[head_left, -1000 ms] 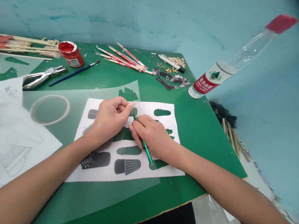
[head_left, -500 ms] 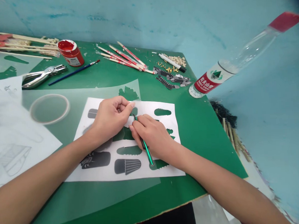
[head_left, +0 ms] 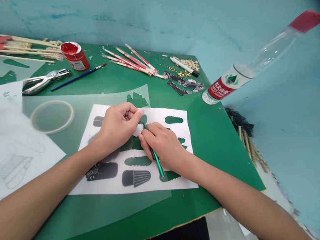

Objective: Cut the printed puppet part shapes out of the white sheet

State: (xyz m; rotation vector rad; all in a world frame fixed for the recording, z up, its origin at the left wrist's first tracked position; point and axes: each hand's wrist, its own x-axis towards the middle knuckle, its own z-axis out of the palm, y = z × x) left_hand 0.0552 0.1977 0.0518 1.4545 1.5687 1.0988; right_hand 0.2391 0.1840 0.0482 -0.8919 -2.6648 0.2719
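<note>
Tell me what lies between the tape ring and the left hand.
Translucent sheet, then the white sheet bearing a grey shape, as the head view shows.

Left grip (head_left: 120,125) had its fingers curled, thumb stretched forward | right grip (head_left: 161,145) sat just right of left grip, fingers bent and closed | left forearm (head_left: 54,186) slanted back-left from left grip | right forearm (head_left: 233,195) lay well right of left grip

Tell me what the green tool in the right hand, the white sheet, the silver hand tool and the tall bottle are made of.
Green tool: perhaps metal or plastic; its shiny colour leaves it open.
White sheet: likely paper, matte, with slightly wavy edges.
Silver hand tool: probably polished metal, given its bright highlights.
Bottle: likely plastic, glossy and see-through above the label.
</note>
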